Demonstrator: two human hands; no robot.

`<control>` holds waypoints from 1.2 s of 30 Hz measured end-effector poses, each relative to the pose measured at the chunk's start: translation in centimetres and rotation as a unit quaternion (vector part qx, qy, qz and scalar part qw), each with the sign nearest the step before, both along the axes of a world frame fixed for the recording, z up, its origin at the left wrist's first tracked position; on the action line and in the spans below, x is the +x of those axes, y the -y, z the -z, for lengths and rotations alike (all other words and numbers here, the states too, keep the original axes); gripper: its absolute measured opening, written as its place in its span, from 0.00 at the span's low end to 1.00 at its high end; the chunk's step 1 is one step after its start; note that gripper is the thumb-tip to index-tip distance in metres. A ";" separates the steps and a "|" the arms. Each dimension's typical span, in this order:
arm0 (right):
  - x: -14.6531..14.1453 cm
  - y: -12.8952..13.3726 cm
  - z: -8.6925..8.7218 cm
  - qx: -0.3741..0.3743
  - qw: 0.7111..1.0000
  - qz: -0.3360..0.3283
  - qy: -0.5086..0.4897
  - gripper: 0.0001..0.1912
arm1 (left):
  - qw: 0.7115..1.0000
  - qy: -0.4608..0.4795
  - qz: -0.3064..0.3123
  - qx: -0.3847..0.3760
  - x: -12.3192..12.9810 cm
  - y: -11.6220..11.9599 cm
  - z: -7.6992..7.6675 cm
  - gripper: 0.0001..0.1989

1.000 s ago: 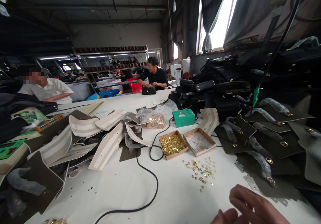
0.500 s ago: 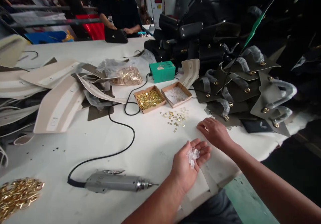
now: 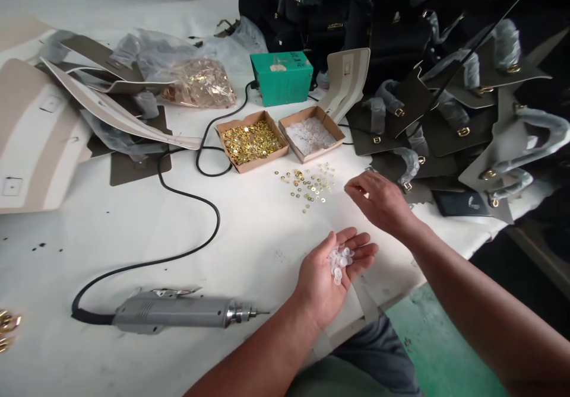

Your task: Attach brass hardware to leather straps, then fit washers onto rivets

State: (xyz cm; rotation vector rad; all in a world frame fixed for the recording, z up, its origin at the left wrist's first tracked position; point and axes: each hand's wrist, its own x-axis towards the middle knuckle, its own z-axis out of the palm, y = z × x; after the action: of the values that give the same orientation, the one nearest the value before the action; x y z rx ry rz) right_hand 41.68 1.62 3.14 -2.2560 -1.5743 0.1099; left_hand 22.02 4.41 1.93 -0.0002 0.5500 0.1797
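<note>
A small heap of clear plastic discs [image 3: 341,260] lies in the upturned palm of the left hand [image 3: 318,272], above the near edge of the worktop [image 3: 231,254]; that grip is wide, its fingers spread flat with nothing clamped. The right hand [image 3: 378,201] is just beyond, knuckles up and fingers bent inward; whether its grip is closed or pinches anything, I cannot tell. To do this well, I would hold the left palm level and slightly cupped so the light discs do not slide off between the fingers, and take them singly by the rim, since they probably cling and overlap. Near the right hand, loose gold pieces [image 3: 299,173] are scattered on the worktop; a wrist set down there could sweep them about. Behind them stand a cardboard tray of gold pieces [image 3: 262,162] and a cardboard tray of clear pieces [image 3: 323,149], best not mixed. A grey power tool [image 3: 173,314] lies with its bit just beside the left forearm, so that arm should move with care. Farther out are a green box [image 3: 285,85], dark panels with wrapped handles [image 3: 449,162] and pale striped panels [image 3: 27,148].
</note>
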 end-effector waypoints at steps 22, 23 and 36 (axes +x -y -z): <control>-0.9 -4.9 2.1 -0.056 0.996 0.058 0.031 0.09 | 1.000 -0.004 -0.003 -0.030 0.1 0.0 0.0 0.20; -1.0 -5.0 2.0 -0.057 0.996 0.064 0.031 0.09 | 1.000 -0.005 -0.003 -0.029 0.1 -0.1 0.0 0.20; -1.4 -5.2 2.3 -0.051 0.989 0.141 0.012 0.09 | 1.000 -0.001 -0.002 -0.024 0.1 -0.1 0.0 0.20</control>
State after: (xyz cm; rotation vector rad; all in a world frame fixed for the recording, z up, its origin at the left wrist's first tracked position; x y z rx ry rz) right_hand 40.23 6.78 0.86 -2.5436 -1.2689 0.0881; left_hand 22.09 4.55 1.95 -0.0477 0.5562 0.1708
